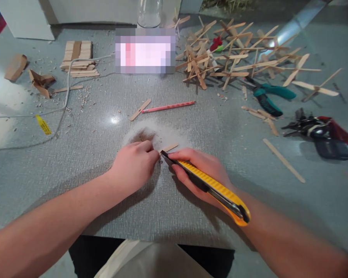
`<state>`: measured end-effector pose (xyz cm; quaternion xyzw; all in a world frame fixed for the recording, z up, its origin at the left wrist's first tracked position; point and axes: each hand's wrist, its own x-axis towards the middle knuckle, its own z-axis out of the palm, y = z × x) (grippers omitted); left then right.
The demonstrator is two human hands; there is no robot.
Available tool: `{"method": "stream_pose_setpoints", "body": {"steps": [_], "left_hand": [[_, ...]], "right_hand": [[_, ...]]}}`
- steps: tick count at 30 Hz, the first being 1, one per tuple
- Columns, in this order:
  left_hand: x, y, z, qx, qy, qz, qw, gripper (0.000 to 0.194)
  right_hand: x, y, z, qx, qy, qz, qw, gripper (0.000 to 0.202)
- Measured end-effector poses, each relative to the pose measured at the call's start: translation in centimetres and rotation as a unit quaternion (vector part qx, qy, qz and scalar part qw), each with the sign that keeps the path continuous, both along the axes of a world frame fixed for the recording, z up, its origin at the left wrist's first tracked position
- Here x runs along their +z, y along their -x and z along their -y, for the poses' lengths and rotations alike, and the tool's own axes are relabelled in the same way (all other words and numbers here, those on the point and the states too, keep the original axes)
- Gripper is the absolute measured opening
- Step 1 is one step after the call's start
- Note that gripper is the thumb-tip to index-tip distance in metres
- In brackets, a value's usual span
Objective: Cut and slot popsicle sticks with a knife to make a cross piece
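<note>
Towards the front edge of the worktop (pixel 229 127), a wooden craft stick (pixel 172 147) runs rightward from the left hand (pixel 135 161), whose grip looks pinched on its near end, long axis aimed at the far right corner; that hand is nearer. The right hand (pixel 201 168) clamps its grip round a yellow utility knife (pixel 219 186), tip just beside the stick's held end

On my feed, the cutter (pixel 210 180) looks ridged plastic (its rail (pixel 224 201), glossy metal). The stick (pixel 171 147) beside it seems matt wood.
</note>
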<state>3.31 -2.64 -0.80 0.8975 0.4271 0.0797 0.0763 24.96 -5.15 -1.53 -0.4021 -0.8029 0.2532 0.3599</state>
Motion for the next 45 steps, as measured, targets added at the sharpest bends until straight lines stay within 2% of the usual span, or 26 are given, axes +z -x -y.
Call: {"method": "stream_pose_setpoints", "body": {"steps": [9, 23, 32, 37, 45], "left_hand": [[-0.2, -0.1, 0.0, -0.004, -0.017, 0.014, 1.0, 0.021], [-0.2, 0.1, 0.1, 0.006, -0.008, 0.013, 1.0, 0.021], [-0.1, -0.4, 1.3, -0.041, -0.106, -0.003, 0.994, 0.024], [0.2, -1.0, 2.2, -0.053, -0.077, -0.01, 0.996, 0.027], [0.2, -1.4, 2.3, -0.051, -0.087, -0.031, 0.994, 0.026]], "right_hand": [[0.8, 0.3, -0.1, 0.023, 0.012, 0.0, 1.0, 0.026], [0.5, 0.2, -0.1, 0.021, -0.008, -0.002, 1.0, 0.019], [0.5, 0.2, -0.3, 0.031, 0.01, 0.002, 0.999, 0.021], [0.3, 0.2, -0.4, 0.043, 0.016, -0.003, 0.999, 0.022], [0.3, 0.4, -0.2, 0.052, 0.007, -0.005, 0.999, 0.021]]}}
